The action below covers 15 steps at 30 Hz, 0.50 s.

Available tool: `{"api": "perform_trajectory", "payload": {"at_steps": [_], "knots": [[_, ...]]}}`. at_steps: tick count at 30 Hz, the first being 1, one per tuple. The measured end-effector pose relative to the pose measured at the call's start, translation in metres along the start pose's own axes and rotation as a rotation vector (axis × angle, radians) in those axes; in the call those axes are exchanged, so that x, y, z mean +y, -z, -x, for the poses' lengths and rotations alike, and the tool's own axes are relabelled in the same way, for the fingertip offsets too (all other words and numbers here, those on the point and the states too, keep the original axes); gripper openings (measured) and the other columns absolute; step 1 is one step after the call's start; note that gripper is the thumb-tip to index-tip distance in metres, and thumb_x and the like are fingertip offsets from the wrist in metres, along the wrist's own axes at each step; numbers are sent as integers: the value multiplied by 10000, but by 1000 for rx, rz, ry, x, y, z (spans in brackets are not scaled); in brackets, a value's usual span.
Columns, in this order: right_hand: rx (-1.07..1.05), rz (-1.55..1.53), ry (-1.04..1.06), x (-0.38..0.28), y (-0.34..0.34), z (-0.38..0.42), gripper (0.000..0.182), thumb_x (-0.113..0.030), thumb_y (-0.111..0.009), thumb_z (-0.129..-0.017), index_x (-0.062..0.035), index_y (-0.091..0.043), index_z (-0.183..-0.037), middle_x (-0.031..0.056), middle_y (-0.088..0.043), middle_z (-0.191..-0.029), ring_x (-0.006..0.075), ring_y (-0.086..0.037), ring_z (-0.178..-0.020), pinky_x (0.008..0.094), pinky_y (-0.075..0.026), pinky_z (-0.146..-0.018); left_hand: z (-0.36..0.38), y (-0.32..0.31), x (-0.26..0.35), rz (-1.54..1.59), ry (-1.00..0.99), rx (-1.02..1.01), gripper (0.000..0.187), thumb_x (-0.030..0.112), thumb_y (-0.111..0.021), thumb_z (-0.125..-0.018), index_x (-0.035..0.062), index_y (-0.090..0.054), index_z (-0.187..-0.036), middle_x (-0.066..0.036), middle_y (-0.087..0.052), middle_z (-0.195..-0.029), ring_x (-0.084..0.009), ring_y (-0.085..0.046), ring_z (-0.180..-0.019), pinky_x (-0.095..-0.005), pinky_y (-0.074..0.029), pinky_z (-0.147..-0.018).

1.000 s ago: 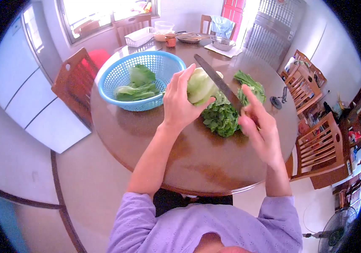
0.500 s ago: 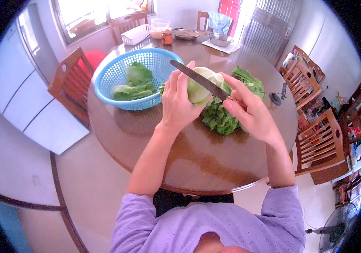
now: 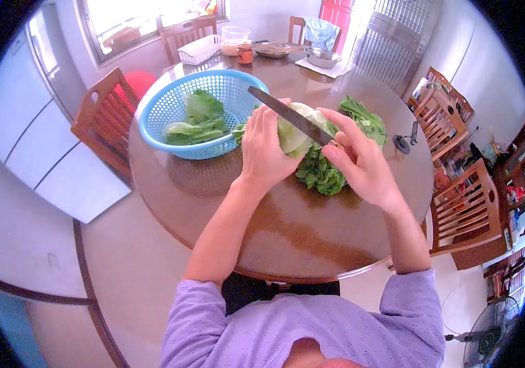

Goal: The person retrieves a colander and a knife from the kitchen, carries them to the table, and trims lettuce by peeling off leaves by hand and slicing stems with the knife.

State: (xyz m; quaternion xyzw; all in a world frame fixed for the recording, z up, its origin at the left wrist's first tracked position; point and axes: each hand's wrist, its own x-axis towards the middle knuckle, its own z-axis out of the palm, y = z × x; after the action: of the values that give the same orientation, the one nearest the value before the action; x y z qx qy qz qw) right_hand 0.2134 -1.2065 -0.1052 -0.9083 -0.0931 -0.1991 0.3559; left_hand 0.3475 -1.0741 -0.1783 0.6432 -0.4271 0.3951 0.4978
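My left hand [image 3: 263, 150] is wrapped round a pale green lettuce head [image 3: 292, 140], holding it up over the table. In my right hand [image 3: 363, 165] is a knife, its handle mostly hidden by the fingers. The dark knife blade [image 3: 285, 113] slants up to the left across the near side of the lettuce, its tip beyond my left fingers. Below and behind my right hand lie bunches of leafy greens [image 3: 323, 176] on the table. To the left, a blue colander [image 3: 152, 138] contains several loose green leaves [image 3: 204, 109].
The round brown table [image 3: 213, 214] also bears a metal bowl [image 3: 322, 59], a white plastic basket [image 3: 199, 51] and an orange jar [image 3: 244, 55] at the back. A small dark stand [image 3: 402, 143] is at the right. Wooden chairs [image 3: 106, 116] surround it.
The lettuce has turned and dropped slightly in my left hand, with the fingers reaching a little further round it. The knife stays nearly where it was, held across the lettuce.
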Motion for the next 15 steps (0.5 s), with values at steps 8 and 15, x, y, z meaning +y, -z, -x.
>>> {"api": "perform_trajectory", "payload": {"at_steps": [8,15], "knots": [[170,-93,-20,10,-20,1,406,-150,-581,-914,-82,-446,-1291,100,-500,-655,186,-488,-551,324,-387,-538,7,-9,-2,-178,-68,102,731,144,-823,-570,16,-445,-1183,-180,-550,-1091,-378,-538,-989,-462,-419,-879],[282,-33,27,20,-33,-2,402,-107,-594,-901,-82,-463,-1280,86,-514,-658,151,-497,-561,315,-413,-544,6,-9,0,-160,-55,118,666,34,-744,-571,30,-457,-1172,-136,-542,-1085,-338,-526,-1021,-437,-393,-872]]}}
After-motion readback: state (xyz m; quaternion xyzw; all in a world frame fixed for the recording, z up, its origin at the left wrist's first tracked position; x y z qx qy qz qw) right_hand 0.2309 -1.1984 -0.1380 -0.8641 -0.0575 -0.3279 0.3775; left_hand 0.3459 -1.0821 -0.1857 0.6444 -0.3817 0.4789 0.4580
